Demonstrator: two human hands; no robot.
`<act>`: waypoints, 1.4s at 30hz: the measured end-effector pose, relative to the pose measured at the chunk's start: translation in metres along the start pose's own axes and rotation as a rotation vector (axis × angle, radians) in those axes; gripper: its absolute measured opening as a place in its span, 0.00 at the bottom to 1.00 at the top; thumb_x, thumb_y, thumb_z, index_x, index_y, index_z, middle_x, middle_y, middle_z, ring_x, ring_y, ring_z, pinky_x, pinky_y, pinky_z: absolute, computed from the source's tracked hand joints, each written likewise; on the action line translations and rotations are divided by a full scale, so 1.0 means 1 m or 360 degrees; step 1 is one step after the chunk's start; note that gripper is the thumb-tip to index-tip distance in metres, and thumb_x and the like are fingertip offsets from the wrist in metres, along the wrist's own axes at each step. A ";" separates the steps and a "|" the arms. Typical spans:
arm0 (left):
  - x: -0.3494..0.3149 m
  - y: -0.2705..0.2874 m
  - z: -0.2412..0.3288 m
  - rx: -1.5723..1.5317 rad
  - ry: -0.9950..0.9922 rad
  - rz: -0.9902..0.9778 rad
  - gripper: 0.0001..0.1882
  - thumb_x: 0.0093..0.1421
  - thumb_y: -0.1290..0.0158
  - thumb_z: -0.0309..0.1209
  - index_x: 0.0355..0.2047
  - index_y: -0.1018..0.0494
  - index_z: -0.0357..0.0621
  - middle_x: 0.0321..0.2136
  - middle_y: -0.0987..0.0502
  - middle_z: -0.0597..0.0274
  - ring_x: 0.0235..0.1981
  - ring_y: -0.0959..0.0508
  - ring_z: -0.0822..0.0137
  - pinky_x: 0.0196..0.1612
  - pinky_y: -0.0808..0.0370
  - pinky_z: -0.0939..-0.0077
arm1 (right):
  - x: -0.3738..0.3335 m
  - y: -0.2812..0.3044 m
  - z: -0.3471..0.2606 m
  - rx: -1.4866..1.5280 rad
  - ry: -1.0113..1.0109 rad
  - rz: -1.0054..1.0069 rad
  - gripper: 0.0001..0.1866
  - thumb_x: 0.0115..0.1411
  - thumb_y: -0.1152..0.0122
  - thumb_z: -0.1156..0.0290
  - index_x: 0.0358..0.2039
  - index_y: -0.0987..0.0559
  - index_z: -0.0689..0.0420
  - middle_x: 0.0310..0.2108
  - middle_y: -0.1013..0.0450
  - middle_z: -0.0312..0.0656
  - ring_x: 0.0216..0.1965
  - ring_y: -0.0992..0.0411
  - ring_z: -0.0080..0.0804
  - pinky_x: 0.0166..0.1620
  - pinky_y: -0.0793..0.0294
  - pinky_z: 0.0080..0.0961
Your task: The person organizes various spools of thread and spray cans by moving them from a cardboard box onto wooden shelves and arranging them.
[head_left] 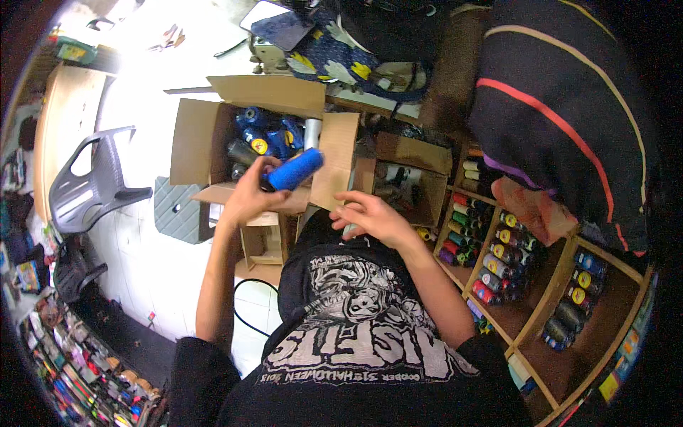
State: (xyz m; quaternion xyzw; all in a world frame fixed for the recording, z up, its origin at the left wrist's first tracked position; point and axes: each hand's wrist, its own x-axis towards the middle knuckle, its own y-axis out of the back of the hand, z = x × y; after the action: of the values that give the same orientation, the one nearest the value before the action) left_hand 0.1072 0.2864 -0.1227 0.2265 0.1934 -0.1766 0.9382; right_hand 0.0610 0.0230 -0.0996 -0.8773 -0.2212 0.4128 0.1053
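Observation:
A blue cone of thread [295, 170] is gripped by my left hand [252, 192], tilted, its far end pointing up and to the right. Below it stands an open cardboard box [192, 146] with its flaps spread. Several blue thread cones [283, 139], a dark one and a white one [311, 133] lie inside. My right hand [373, 219] hovers in front of my shirt, near the box's right flap, fingers loosely bent and apart. A small pale patch shows under those fingers, too unclear to name.
On the right, wooden shelves [509, 338] hold rows of coloured thread cones [498, 263]. Another open cardboard box [413, 149] stands right of the first. A grey plastic chair [99, 178] is at left. Dark striped fabric [562, 121] hangs at upper right; patterned cloth [331, 53] lies at the back.

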 end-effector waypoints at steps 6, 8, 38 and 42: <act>-0.028 -0.021 0.045 -0.0057 -0.0265 -0.0563 0.26 0.43 0.37 0.30 0.42 0.33 0.42 0.37 0.31 0.61 0.38 0.30 0.65 0.36 0.29 0.74 | 0.028 -0.007 0.012 0.0682 -0.0033 -0.0035 0.20 0.57 0.45 0.64 0.48 0.32 0.59 0.42 0.29 0.42 0.43 0.30 0.32 0.45 0.29 0.35; 0.011 -0.020 0.023 0.0065 -0.0208 -0.0552 0.16 0.46 0.40 0.33 0.35 0.28 0.40 0.34 0.27 0.55 0.37 0.26 0.59 0.36 0.28 0.71 | 0.018 0.013 0.023 0.0685 -0.0128 0.0068 0.20 0.52 0.43 0.68 0.46 0.31 0.61 0.41 0.28 0.43 0.42 0.29 0.33 0.45 0.30 0.36; 0.176 -0.101 -0.165 -0.1275 0.0600 -0.0163 0.17 0.53 0.50 0.38 0.40 0.29 0.42 0.33 0.26 0.64 0.33 0.27 0.68 0.34 0.30 0.74 | -0.087 0.072 0.098 0.0940 0.0312 0.0808 0.26 0.50 0.47 0.73 0.51 0.37 0.64 0.45 0.32 0.51 0.47 0.32 0.43 0.54 0.37 0.39; 0.174 -0.088 -0.111 -0.1366 0.0808 -0.0376 0.17 0.57 0.51 0.42 0.41 0.29 0.45 0.36 0.25 0.64 0.36 0.25 0.69 0.41 0.28 0.70 | -0.094 0.064 0.090 0.1119 0.0409 0.0842 0.33 0.44 0.46 0.75 0.53 0.40 0.63 0.46 0.33 0.51 0.50 0.34 0.44 0.56 0.37 0.40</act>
State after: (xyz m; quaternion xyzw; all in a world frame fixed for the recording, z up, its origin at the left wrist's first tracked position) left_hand 0.1890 0.2253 -0.3221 -0.1666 0.4946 -0.1255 0.8437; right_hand -0.0422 -0.0777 -0.1165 -0.8587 0.1788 0.3632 0.3142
